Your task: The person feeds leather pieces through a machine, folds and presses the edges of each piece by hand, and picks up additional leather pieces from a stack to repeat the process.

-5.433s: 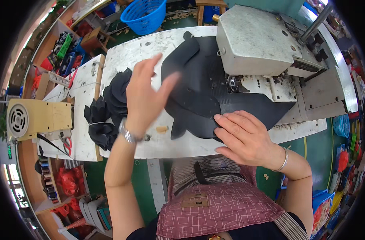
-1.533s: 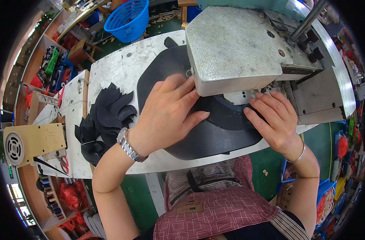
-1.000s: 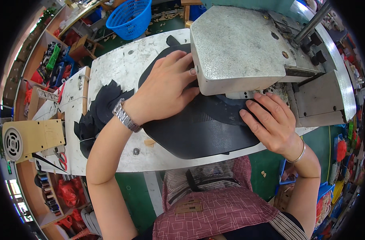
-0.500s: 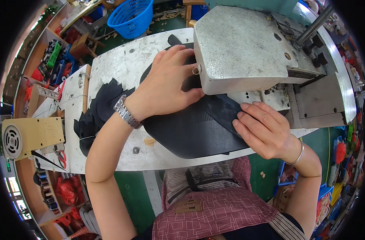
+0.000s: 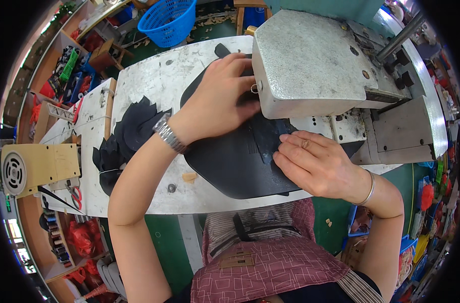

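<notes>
A large black leather-like panel (image 5: 220,169) lies on the white table, partly under the grey head of a sewing machine (image 5: 310,60). My left hand (image 5: 217,101) lies over the panel close against the machine head, fingers apart and the thumb blurred; its fingertips are partly hidden by the head. A smaller dark strip (image 5: 266,140) lies on top of the panel, running under the machine head. Its near end is between the fingers and thumb of my right hand (image 5: 315,164), which are closed together. The needle area is hidden behind the machine head.
Stacked black cut pieces (image 5: 134,126) lie left on the white table (image 5: 189,60). A tan machine part (image 5: 38,166) and red-handled scissors (image 5: 76,197) are farther left. Beyond the table stands a blue plastic basket (image 5: 168,22). A small round metal piece (image 5: 171,188) sits near the front edge.
My right hand has moved left, nearer the machine head, and the dark strip has swung to a steeper angle. My left thumb has drawn in, and the panel has shifted slightly right.
</notes>
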Motion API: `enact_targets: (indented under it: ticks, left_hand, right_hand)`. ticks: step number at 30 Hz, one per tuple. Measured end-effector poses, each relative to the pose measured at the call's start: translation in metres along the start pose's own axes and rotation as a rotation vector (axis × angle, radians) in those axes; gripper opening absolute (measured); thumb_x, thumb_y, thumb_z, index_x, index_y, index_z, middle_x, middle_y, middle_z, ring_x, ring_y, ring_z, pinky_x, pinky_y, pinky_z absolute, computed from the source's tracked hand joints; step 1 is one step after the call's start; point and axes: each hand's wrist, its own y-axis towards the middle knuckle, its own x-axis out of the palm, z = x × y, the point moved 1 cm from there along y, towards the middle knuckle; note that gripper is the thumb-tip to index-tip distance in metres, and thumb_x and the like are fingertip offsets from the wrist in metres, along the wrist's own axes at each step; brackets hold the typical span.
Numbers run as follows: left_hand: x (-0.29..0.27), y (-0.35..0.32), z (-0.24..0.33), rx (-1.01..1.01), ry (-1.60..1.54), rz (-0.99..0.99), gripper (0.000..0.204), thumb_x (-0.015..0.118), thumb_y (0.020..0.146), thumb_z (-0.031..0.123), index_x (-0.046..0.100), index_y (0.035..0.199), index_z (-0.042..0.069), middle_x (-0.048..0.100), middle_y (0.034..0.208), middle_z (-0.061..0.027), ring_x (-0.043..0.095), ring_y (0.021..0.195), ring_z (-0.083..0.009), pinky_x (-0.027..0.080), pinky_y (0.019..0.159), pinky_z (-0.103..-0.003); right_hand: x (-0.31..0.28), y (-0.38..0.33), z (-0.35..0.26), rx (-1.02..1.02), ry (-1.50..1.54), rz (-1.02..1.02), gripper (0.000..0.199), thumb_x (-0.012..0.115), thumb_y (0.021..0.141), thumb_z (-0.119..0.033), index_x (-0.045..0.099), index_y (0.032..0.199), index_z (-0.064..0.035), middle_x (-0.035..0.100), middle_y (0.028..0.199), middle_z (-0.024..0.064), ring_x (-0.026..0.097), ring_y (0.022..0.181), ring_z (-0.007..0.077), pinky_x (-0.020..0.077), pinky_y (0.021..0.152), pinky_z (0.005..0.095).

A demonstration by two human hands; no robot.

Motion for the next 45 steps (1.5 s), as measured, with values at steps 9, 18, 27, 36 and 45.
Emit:
enact_targets:
  ticks: [9, 18, 27, 36, 45]
  left_hand:
    - [-0.002, -0.018, 0.017, 0.119, 0.113, 0.025, 0.042, 0.08, 0.067, 0.022, 0.068, 0.103, 0.006, 0.055, 0.119, -0.015, 0.045, 0.12, -0.0337, 0.034, 0.102, -0.045]
    - [0.01, -0.028, 0.029, 0.235, 0.127, 0.073, 0.018, 0.069, 0.072, 0.003, 0.068, 0.089, 0.003, 0.058, 0.094, -0.0079, 0.059, 0.091, -0.0254, 0.051, 0.076, -0.034]
    - [0.009, -0.028, 0.036, 0.221, 0.196, 0.071, 0.019, 0.071, 0.072, 0.008, 0.067, 0.089, 0.0, 0.057, 0.096, -0.0089, 0.056, 0.092, -0.0258, 0.048, 0.079, -0.035]
    - [0.007, -0.024, 0.037, 0.164, 0.232, 0.047, 0.021, 0.072, 0.073, 0.013, 0.066, 0.088, -0.002, 0.056, 0.101, -0.011, 0.053, 0.094, -0.027, 0.045, 0.079, -0.037]
    - [0.015, -0.022, 0.043, 0.103, 0.338, 0.054, 0.029, 0.07, 0.076, 0.021, 0.064, 0.091, -0.004, 0.056, 0.102, -0.013, 0.052, 0.092, -0.028, 0.043, 0.077, -0.037]
  right_hand:
    - [0.007, -0.002, 0.003, 0.069, 0.035, 0.01, 0.024, 0.062, 0.071, -0.012, 0.062, 0.091, 0.0003, 0.065, 0.106, 0.0162, 0.065, 0.096, 0.0266, 0.0541, 0.086, 0.0384]
    - [0.008, -0.005, 0.004, 0.134, 0.078, 0.052, 0.024, 0.061, 0.071, -0.012, 0.062, 0.092, -0.0006, 0.065, 0.105, 0.015, 0.064, 0.096, 0.0269, 0.0528, 0.086, 0.0387]
    - [0.009, -0.007, 0.004, 0.173, 0.081, 0.057, 0.023, 0.062, 0.071, -0.012, 0.062, 0.091, -0.0008, 0.064, 0.108, 0.0153, 0.062, 0.1, 0.0278, 0.0521, 0.087, 0.0396]
    - [0.009, -0.006, 0.005, 0.191, 0.094, 0.05, 0.022, 0.061, 0.072, -0.011, 0.061, 0.091, -0.0011, 0.063, 0.109, 0.0157, 0.061, 0.101, 0.0285, 0.0513, 0.087, 0.0397]
    - [0.011, -0.006, 0.002, 0.231, 0.096, 0.117, 0.02, 0.064, 0.071, -0.011, 0.063, 0.089, -0.0012, 0.066, 0.104, 0.0142, 0.064, 0.095, 0.0274, 0.0523, 0.085, 0.0397]
